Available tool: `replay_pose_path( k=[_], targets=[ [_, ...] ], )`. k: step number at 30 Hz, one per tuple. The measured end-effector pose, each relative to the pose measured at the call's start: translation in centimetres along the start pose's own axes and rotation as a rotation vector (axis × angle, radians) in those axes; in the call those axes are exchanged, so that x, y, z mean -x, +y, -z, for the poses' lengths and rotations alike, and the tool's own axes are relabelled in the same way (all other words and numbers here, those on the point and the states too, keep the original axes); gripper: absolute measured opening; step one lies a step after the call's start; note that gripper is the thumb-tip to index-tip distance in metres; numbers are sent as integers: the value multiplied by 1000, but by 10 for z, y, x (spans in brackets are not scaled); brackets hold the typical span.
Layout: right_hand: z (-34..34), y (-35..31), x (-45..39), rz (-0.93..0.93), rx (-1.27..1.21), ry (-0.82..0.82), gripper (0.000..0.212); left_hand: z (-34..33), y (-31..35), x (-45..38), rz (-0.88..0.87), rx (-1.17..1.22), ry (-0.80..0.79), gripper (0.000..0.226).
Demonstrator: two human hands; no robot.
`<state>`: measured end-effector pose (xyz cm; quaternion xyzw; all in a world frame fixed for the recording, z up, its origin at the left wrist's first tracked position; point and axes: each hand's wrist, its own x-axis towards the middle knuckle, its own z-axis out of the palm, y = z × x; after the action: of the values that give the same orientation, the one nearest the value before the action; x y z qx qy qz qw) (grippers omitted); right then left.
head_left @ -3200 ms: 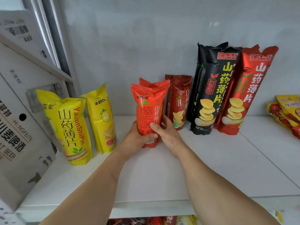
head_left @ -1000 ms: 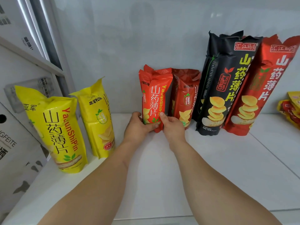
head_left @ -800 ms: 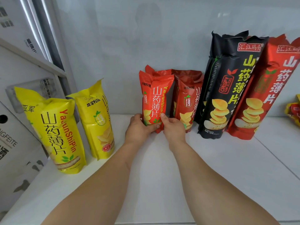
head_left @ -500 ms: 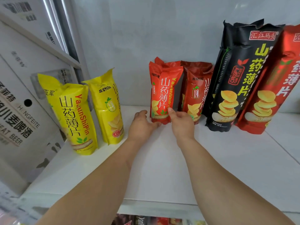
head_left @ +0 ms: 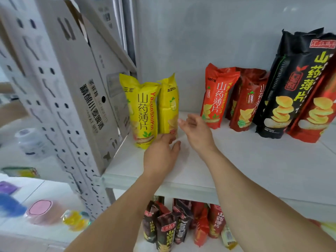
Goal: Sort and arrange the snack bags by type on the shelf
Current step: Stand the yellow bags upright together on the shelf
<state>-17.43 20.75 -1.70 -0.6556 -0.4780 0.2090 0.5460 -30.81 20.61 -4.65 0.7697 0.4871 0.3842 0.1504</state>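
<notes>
left hand (head_left: 161, 155) fingers hidden behind yellow bags (head_left: 145, 110)

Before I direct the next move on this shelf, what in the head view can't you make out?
- Left hand: fingertips hidden behind the hand, so contact with the yellow bags is unclear.
- Large red bag: cut off by the right edge.
- Lower-shelf bags: tops hidden by the shelf lip.
- Items at lower left: blurred.

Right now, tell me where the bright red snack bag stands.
In the head view the bright red snack bag stands upright at the back of the shelf, right of the two yellow bags and against the darker red bag.
</notes>
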Motion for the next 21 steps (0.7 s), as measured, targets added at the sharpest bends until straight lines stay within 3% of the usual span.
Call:
replay_pose_path(
  k=[3,6,9,13,18,21],
  targets=[
    [-15,-11,4,-3,-35,-24,80,16,-14,9,30,97,328,30],
    [-25,-15,4,-47,-47,-61,100,25,-27,3,132,184,480,64],
    [-33,-12,-1,-104,-106,-61,125,31,-36,-11,256,234,405,95],
    [-36,-6,-13,-96,-76,-89,113,33,-51,-31,370,443,229,113],
    [-34,5,-27,-59,-46,-132,132,30,-67,-43,368,651,66,88],
    [-38,22,-37,-24,-49,-172,131,29,-70,-47,392,677,51,96]
  ],
)
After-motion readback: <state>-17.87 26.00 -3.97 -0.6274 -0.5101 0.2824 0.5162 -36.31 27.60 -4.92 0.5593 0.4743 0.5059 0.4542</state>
